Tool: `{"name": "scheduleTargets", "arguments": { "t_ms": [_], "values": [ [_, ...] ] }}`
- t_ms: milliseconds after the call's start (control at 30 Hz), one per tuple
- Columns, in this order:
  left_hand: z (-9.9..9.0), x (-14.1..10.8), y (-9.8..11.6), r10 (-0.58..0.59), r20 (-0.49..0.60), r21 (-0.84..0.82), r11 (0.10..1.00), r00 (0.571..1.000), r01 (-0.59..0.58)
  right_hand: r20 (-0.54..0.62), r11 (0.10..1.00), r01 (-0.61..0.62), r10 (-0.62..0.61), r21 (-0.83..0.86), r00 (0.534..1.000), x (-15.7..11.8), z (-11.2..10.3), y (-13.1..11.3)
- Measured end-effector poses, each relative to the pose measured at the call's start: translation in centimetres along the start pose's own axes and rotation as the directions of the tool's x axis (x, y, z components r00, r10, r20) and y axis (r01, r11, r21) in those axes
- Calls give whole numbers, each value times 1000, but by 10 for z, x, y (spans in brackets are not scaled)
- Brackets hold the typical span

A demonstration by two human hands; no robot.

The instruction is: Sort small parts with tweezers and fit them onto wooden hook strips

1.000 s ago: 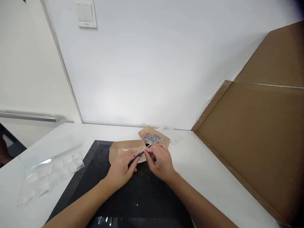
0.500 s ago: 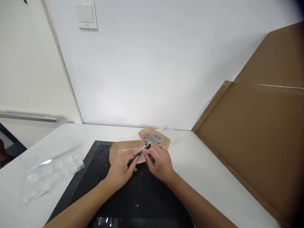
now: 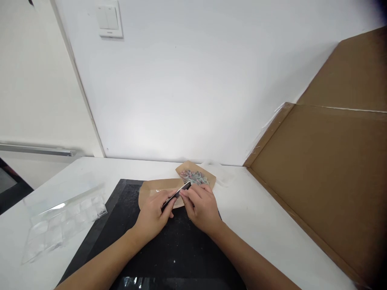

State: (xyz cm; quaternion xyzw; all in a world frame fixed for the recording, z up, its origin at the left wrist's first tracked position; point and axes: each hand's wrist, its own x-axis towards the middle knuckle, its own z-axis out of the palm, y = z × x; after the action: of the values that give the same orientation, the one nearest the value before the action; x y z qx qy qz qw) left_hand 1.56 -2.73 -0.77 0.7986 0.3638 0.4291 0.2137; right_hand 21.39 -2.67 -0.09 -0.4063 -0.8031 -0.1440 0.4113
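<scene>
My left hand (image 3: 155,213) is closed round the near end of a thin dark object with a pale edge (image 3: 185,186), held tilted above a black mat (image 3: 178,249). My right hand (image 3: 201,206) has its fingers pinched together against the middle of that object; whether a small piece sits between the fingertips is hidden. Behind my left hand lies a brown paper tray (image 3: 148,188) with small whitish bits on it. A second brown paper tray (image 3: 185,166), holding many small mixed-colour pieces, stands just behind my right hand.
An open clear plastic compartment box (image 3: 65,225) lies on the white table (image 3: 238,217) at the left. Thin clear plastic (image 3: 219,171) rests by the wall. Large cardboard panels (image 3: 326,169) stand at the right, and a light switch (image 3: 109,19) is on the wall.
My right hand has shifted slightly left along the dark object, its fingers drawn closer together. My left hand keeps nearly the same hold.
</scene>
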Motion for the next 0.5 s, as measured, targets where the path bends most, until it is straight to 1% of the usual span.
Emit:
{"name": "scheduleTargets", "arguments": {
  "t_ms": [133,200,267,400,500],
  "values": [
    [0,-1,-1,-6,7,-11,1000,1000,6,-76,997,-74,73,-11,994,1,1,10],
    [0,-1,-1,-11,7,-5,1000,1000,11,-89,996,-87,86,-8,992,1,1,12],
    [0,-1,-2,-7,3,-9,1000,1000,7,-70,997,-76,76,3,995,1,2,10],
    [1,0,-2,4,-11,-31,1000,1000,-5,11,1000,-7,7,6,1000,0,2,0],
    [0,0,-1,10,-12,-45,999,1000,-10,-9,1000,-17,17,-16,1000,0,0,0]
  ]
}}
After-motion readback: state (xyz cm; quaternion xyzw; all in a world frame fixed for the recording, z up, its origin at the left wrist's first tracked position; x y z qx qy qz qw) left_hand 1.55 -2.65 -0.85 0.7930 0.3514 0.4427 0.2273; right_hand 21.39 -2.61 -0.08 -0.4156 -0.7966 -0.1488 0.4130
